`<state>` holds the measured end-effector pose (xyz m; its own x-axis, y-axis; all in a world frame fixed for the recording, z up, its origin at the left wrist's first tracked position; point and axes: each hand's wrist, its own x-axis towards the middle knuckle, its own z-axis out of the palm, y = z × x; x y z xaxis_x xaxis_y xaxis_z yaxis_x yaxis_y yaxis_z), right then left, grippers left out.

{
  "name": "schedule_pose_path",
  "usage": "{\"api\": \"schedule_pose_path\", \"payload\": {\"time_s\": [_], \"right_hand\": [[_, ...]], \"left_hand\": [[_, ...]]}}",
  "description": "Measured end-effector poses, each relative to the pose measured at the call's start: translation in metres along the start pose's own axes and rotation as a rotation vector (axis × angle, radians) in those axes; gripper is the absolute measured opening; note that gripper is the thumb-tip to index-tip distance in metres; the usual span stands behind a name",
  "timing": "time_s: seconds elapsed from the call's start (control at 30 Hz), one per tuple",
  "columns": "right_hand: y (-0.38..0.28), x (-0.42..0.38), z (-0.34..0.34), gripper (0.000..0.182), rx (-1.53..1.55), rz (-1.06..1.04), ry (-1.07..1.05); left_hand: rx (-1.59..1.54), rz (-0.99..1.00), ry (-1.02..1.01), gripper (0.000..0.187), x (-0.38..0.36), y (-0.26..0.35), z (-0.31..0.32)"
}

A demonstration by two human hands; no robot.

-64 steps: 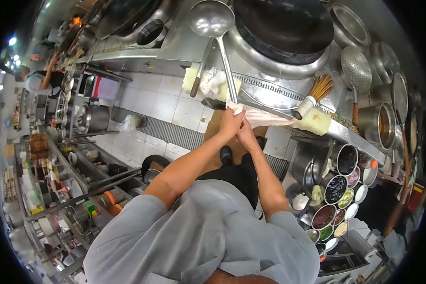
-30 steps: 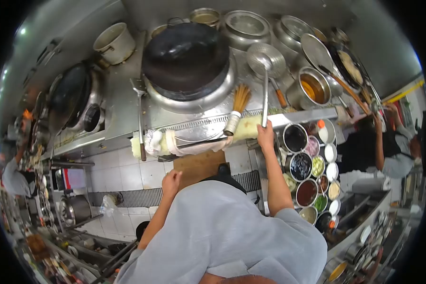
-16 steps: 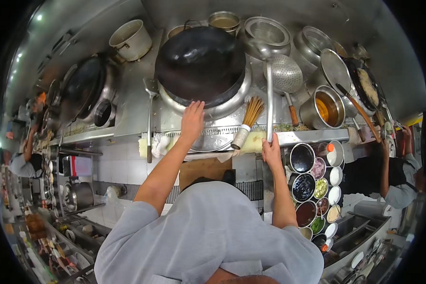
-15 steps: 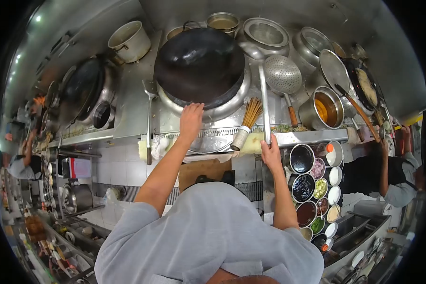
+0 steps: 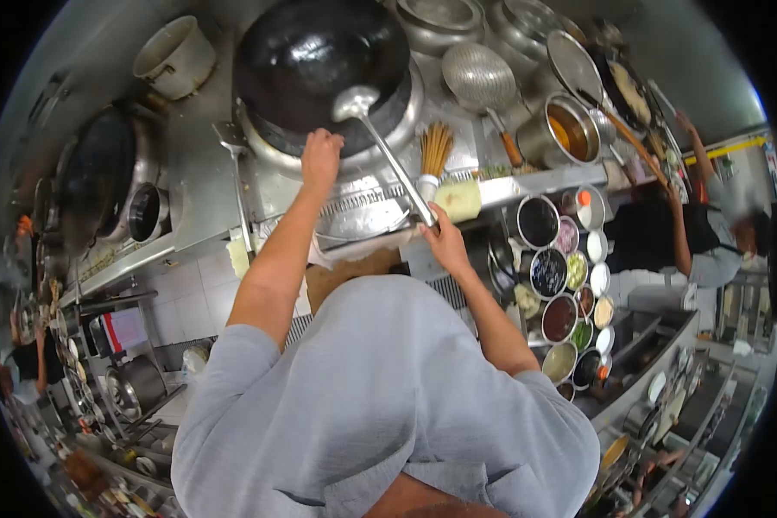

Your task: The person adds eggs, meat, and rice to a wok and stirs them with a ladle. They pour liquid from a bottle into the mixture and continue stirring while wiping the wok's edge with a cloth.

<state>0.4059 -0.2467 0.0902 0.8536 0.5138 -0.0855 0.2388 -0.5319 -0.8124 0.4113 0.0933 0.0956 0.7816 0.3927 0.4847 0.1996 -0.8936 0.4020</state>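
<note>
A large black wok (image 5: 319, 65) sits on a round metal ring at the stove. My left hand (image 5: 321, 157) grips its near rim, with the fingers curled at the edge. In my right hand (image 5: 445, 240) is the handle end of a metal ladle (image 5: 394, 164), which slants up and left so that its bowl overlaps the wok's near right side. A bamboo wok brush (image 5: 436, 148) stands bristles up just right of the ladle, and a folded yellowish cloth (image 5: 457, 199) lies on the counter edge beyond my right hand.
A perforated skimmer (image 5: 479, 78) and a pot of amber liquid (image 5: 571, 128) are to the right. Seasoning bowls (image 5: 559, 317) stand near my right elbow. Left are a spatula (image 5: 236, 168) and another wok (image 5: 95, 177). A co-worker (image 5: 716, 237) works at the far right.
The ladle has swung left from beside the skimmer, so its bowl is now over the wok. My right hand has moved left with it; my left hand stays at the wok's rim. The view has shifted.
</note>
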Motion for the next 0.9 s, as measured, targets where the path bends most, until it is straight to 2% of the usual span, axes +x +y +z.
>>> {"api": "schedule_pose_path", "payload": {"time_s": [0.07,0.17,0.2,0.3,0.33,0.4,0.47,0.5,0.53,0.57,0.6,0.63,0.7,0.77,0.87,0.9], "right_hand": [[0.032,0.004,0.006,0.059,0.039,-0.009,-0.042],[0.015,0.001,-0.012,0.061,0.258,0.338,-0.209],[0.016,-0.001,-0.010,0.053,0.349,0.348,-0.196],[0.016,-0.001,-0.011,0.041,0.906,0.584,-0.216],[0.017,-0.002,-0.011,0.031,0.924,0.568,-0.242],[0.025,0.000,-0.006,0.030,0.903,0.567,-0.303],[0.018,0.003,-0.009,0.026,0.904,0.555,-0.332],[0.004,0.003,-0.018,0.026,0.917,0.539,-0.358],[-0.011,0.002,-0.028,0.026,0.929,0.524,-0.383],[-0.017,0.002,-0.033,0.026,0.940,0.514,-0.410],[0.005,0.012,-0.029,0.030,0.753,0.494,-0.451],[0.013,0.028,-0.025,0.034,0.497,0.427,-0.304],[0.026,0.061,-0.021,0.044,-0.018,0.291,-0.004],[0.028,0.092,0.001,0.065,-0.181,0.369,0.051],[0.035,0.119,0.022,0.080,-0.144,0.443,-0.038],[0.036,0.125,0.014,0.082,-0.196,0.406,-0.028]], "left_hand": [[-0.010,-0.018,-0.008,0.011,0.000,-0.002,0.002],[-0.039,-0.055,-0.008,0.015,0.000,0.002,0.001],[-0.049,-0.069,-0.015,0.017,-0.003,0.002,0.001],[-0.046,-0.049,-0.017,0.025,-0.006,0.001,0.002],[-0.134,-0.038,0.067,0.023,-0.009,0.012,-0.004],[-0.246,0.001,0.106,0.017,-0.027,0.034,-0.018],[-0.546,-0.279,-0.370,0.016,-0.079,0.046,-0.019],[-0.586,-0.520,-0.758,0.027,-0.104,0.058,-0.017],[-0.901,-0.880,-0.954,0.045,-0.131,0.071,-0.002],[-1.202,-1.091,-1.038,0.049,-0.129,0.097,-0.018],[-1.513,-1.302,-1.101,0.054,-0.118,0.120,-0.033],[-1.779,-1.188,-1.169,0.055,-0.120,0.119,-0.019],[-1.782,-1.173,-1.112,0.050,-0.116,0.126,-0.008],[-1.690,-1.168,-1.083,0.047,-0.115,0.127,-0.007],[-1.608,-1.188,-1.069,0.045,-0.115,0.127,-0.018],[-1.593,-1.192,-1.066,0.044,-0.112,0.127,-0.021]]}}
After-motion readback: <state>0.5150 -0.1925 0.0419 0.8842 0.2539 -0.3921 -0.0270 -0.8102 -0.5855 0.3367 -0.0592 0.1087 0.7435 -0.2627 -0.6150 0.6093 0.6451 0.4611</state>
